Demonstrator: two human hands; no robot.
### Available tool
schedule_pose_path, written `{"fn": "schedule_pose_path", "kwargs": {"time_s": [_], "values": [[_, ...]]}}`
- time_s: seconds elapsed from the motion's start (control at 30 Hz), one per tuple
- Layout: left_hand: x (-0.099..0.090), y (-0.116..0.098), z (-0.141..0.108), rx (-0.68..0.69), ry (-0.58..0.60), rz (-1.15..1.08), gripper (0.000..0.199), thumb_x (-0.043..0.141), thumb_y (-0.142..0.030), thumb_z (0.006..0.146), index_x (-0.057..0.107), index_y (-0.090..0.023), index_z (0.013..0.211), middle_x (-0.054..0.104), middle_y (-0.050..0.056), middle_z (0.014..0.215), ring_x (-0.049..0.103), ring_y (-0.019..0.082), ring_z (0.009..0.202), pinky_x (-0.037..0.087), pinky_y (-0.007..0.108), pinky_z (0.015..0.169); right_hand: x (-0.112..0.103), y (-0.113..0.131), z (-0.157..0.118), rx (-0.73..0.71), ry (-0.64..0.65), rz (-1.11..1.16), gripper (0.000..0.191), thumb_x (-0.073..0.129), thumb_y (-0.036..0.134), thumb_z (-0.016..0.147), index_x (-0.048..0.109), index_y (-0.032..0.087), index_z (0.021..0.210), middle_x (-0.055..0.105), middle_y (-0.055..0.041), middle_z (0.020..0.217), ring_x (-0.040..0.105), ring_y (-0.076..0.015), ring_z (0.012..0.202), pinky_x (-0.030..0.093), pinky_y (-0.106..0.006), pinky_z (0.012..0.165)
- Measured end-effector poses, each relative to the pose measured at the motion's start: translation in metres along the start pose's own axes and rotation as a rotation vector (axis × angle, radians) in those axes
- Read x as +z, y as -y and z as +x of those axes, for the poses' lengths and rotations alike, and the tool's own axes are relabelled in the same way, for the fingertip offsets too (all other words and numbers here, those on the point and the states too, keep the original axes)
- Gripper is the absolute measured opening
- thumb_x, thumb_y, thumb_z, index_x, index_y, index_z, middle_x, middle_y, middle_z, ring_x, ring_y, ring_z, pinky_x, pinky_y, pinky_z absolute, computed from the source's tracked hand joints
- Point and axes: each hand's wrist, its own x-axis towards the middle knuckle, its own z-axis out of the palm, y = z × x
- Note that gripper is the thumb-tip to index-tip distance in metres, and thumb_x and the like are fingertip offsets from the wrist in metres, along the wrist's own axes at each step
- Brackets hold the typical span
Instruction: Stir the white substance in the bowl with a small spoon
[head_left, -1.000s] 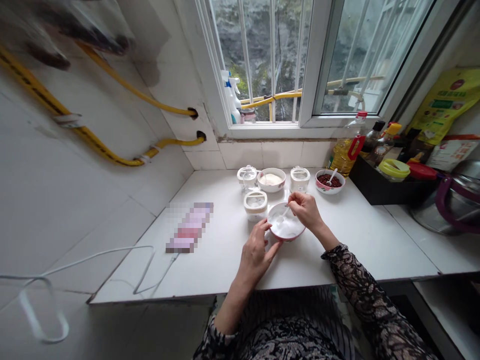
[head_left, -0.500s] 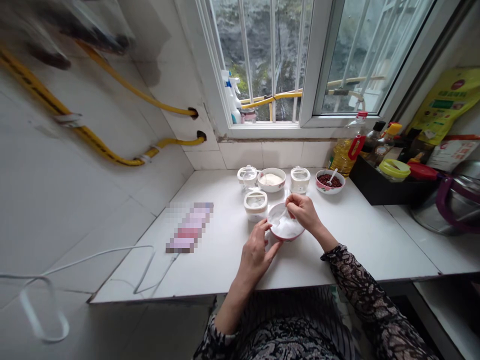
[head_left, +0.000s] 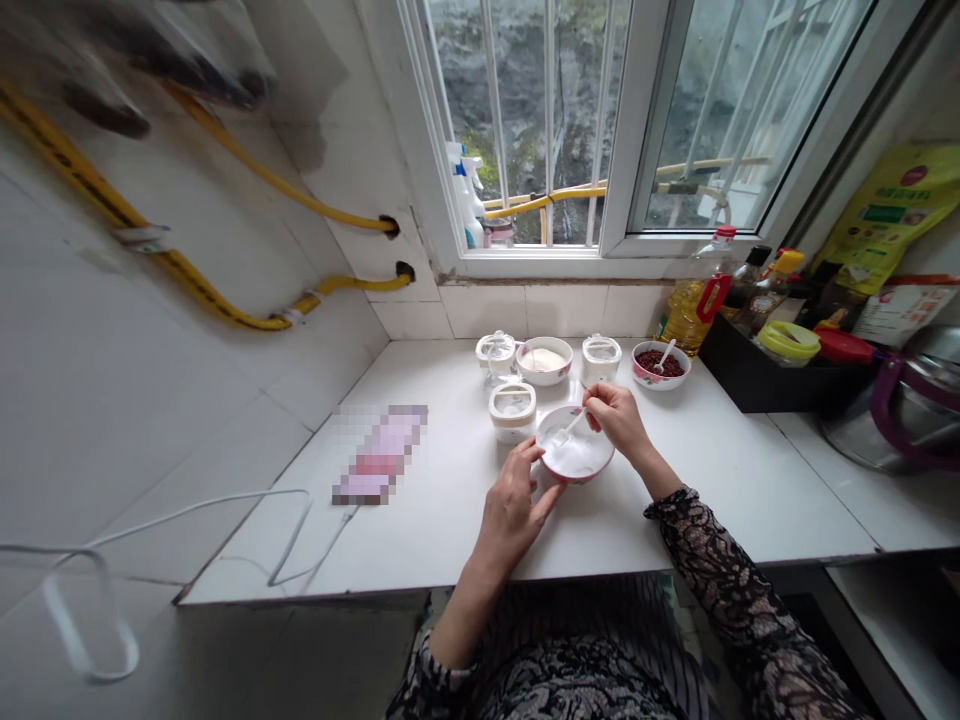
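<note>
White counter [head_left: 442, 530] under a barred window [head_left: 525, 120], head view: front edge passes below both forearms, with a strip of worktop between it and the white bowl [head_left: 581, 477], and a wider stretch running right toward the black bin [head_left: 739, 375]. Bowl sits mid-counter holding white contents; left hand [head_left: 514, 500] grips its left side, fingers at rim, thumb on near wall, while right hand [head_left: 616, 420] pinches a white spoon [head_left: 573, 426], tip inside. Tight side is left-rear: lidded jar [head_left: 513, 425] just beside the bowl, more containers near the backsplash [head_left: 480, 310].
</note>
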Motion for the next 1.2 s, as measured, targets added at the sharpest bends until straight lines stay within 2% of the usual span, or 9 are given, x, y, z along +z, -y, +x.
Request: {"fn": "schedule_pose_path", "kwargs": {"time_s": [0.2, 0.47, 0.7, 0.83, 0.93, 1.03, 1.1, 1.2], "values": [[-0.001, -0.001, 0.001, 0.013, 0.016, 0.011, 0.039, 0.066, -0.021, 0.086, 0.049, -0.022, 0.122, 0.057, 0.014, 0.135, 0.064, 0.028, 0.117, 0.066, 0.033, 0.069, 0.001, -0.001, -0.002, -0.076, -0.04, -0.157, 0.01, 0.047, 0.025, 0.064, 0.055, 0.021, 0.058, 0.049, 0.0049, 0.042, 0.043, -0.0104, 0.042, 0.034, -0.022, 0.047], [0.0, 0.0, 0.0, 0.008, -0.004, 0.013, 0.039, 0.066, -0.02, 0.086, 0.049, -0.023, 0.122, 0.057, 0.013, 0.134, 0.064, 0.028, 0.116, 0.066, 0.033, 0.068, 0.001, -0.002, -0.002, -0.051, -0.022, -0.112, 0.01, 0.047, 0.024, 0.063, 0.054, 0.021, 0.058, 0.049, 0.0053, 0.041, 0.043, -0.0101, 0.041, 0.034, -0.022, 0.046], [0.0, 0.0, 0.0, 0.01, 0.005, 0.005, 0.039, 0.066, -0.021, 0.086, 0.049, -0.022, 0.122, 0.056, 0.014, 0.135, 0.064, 0.028, 0.116, 0.065, 0.033, 0.069, -0.002, 0.0, 0.003, 0.019, -0.022, 0.088, 0.009, 0.05, 0.027, 0.061, 0.055, 0.02, 0.06, 0.049, 0.0056, 0.04, 0.042, -0.0097, 0.038, 0.035, -0.023, 0.044], [0.0, 0.0, 0.0, 0.016, -0.003, 0.007, 0.04, 0.066, -0.02, 0.086, 0.049, -0.023, 0.122, 0.056, 0.014, 0.134, 0.064, 0.027, 0.115, 0.065, 0.032, 0.068, -0.001, 0.0, 0.006, 0.037, -0.034, 0.217, 0.008, 0.051, 0.027, 0.062, 0.054, 0.02, 0.066, 0.053, 0.0051, 0.044, 0.047, -0.0105, 0.042, 0.042, -0.024, 0.049], [0.0, 0.001, 0.0, 0.014, -0.004, 0.021, 0.041, 0.067, -0.019, 0.085, 0.049, -0.023, 0.121, 0.058, 0.014, 0.132, 0.064, 0.027, 0.116, 0.065, 0.03, 0.068, 0.006, 0.0, 0.004, -0.041, -0.025, 0.232, 0.01, 0.054, 0.029, 0.07, 0.054, 0.02, 0.076, 0.059, 0.003, 0.053, 0.056, -0.013, 0.051, 0.048, -0.027, 0.057], [0.0, 0.001, 0.0, 0.023, -0.002, 0.026, 0.041, 0.068, -0.018, 0.085, 0.049, -0.022, 0.122, 0.058, 0.013, 0.131, 0.065, 0.026, 0.115, 0.065, 0.029, 0.068, 0.015, 0.0, -0.002, -0.18, -0.012, 0.146, 0.011, 0.053, 0.031, 0.082, 0.053, 0.021, 0.086, 0.065, -0.0007, 0.066, 0.063, -0.0161, 0.064, 0.052, -0.03, 0.066], [0.0, 0.001, 0.0, 0.035, -0.004, 0.027, 0.042, 0.068, -0.018, 0.085, 0.049, -0.022, 0.122, 0.058, 0.014, 0.131, 0.065, 0.026, 0.114, 0.065, 0.029, 0.067, 0.02, 0.0, -0.006, -0.321, -0.011, 0.002, 0.008, 0.05, 0.029, 0.089, 0.053, 0.021, 0.091, 0.069, -0.0034, 0.075, 0.066, -0.0173, 0.072, 0.053, -0.032, 0.073], [0.0, 0.001, 0.0, 0.047, -0.012, 0.029, 0.044, 0.068, -0.017, 0.085, 0.048, -0.022, 0.124, 0.057, 0.014, 0.132, 0.065, 0.026, 0.113, 0.064, 0.029, 0.067, 0.024, -0.001, -0.008, -0.616, 0.03, -0.275, 0.011, 0.044, 0.021, 0.095, 0.054, 0.022, 0.091, 0.072, -0.0047, 0.081, 0.067, -0.0182, 0.077, 0.049, -0.038, 0.088]]}}
